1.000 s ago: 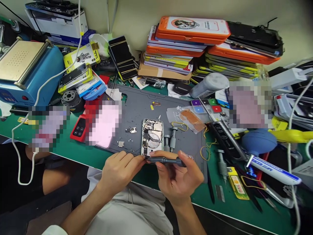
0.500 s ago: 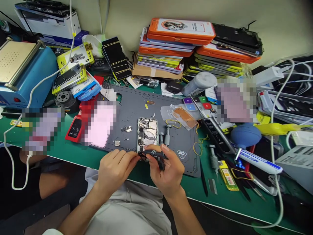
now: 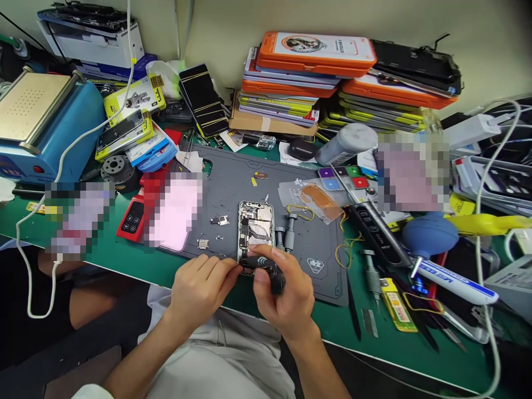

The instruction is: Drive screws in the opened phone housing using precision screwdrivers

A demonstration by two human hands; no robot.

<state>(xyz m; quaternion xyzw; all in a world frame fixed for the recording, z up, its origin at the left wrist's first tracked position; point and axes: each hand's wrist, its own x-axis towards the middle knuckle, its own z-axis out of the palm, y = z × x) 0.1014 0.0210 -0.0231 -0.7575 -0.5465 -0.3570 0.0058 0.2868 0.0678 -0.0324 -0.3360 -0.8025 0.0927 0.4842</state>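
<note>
An opened phone (image 3: pixel 256 221) lies on the dark grey work mat (image 3: pixel 233 172), its boards and inner parts bare. My left hand (image 3: pixel 203 282) is closed, thumb and forefinger pinching at the phone's lower left edge. In my right hand (image 3: pixel 286 293) are black tweezers (image 3: pixel 268 266) with pale curved marks, held between thumb and fingers over the phone's lower end. Their tips and that end of the phone are mostly covered by my fingers. Small metal phone parts (image 3: pixel 220 220) lie left of the phone. Two grey screwdrivers (image 3: pixel 290 233) stand close to its right side.
A blue heating machine (image 3: pixel 75 127) stands far left. Stacked orange cases (image 3: pixel 316 52) line the wall. On the right lie a blue air blower (image 3: pixel 430 234), a black pen-like tool (image 3: pixel 376 233) and a loose white cable (image 3: pixel 480 266). Another person's leg (image 3: pixel 93 302) shows at lower left.
The view has shifted slightly, moving everything a little right in the picture. My right hand has turned the tweezers a little, its fingers reaching further over the phone. My left hand keeps its hold.
</note>
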